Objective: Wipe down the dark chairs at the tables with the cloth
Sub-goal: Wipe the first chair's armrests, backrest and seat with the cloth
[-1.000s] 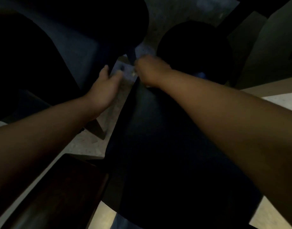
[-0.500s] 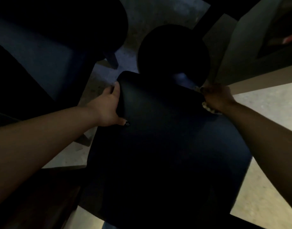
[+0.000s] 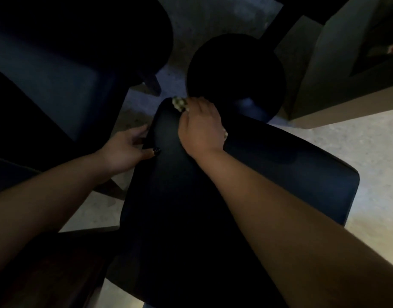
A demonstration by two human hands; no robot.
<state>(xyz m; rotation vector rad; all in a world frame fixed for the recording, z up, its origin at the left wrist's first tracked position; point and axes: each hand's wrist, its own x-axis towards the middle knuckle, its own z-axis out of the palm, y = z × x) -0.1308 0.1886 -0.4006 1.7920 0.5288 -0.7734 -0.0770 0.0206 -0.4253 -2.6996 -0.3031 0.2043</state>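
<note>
**Inspector A:** Start at the fingers. Right hand [image 3: 200, 127]?

**Inspector B:** Fingers curled down over the cloth [image 3: 178, 103], clamping it against the dark chair [image 3: 268, 174]. A pale, patterned bunch of the cloth shows past the fingertips at the chair's far left corner; a second sliver shows under the heel of the hand on the right side. The rest is hidden beneath the palm.

**Inspector A:** Left hand [image 3: 126, 150]?

**Inspector B:** Gripping the chair's left edge, just short of that same far corner. The thumb with a dark-painted nail lies on the upper surface; the fingers wrap round the rim and under it. The fingertips are out of sight below the edge.

**Inspector A:** Distance between the hands?

**Inspector B:** Near each other, not touching. Both forearms run in from the near side, the right one crossing over the chair's surface.

**Inspector A:** The chair itself?

**Inspector B:** Broad, smooth, dark panel filling the centre of the view. Too dim to tell seat from backrest.

**Inspector A:** Surroundings, relative to the chair?

**Inspector B:** A round black stool [image 3: 235, 67] just beyond its far edge. A second dark chair [image 3: 57, 70] to its left. A grey cabinet [image 3: 337, 63] beyond its right side. Pale speckled floor [image 3: 357, 138] shows around it.
</note>
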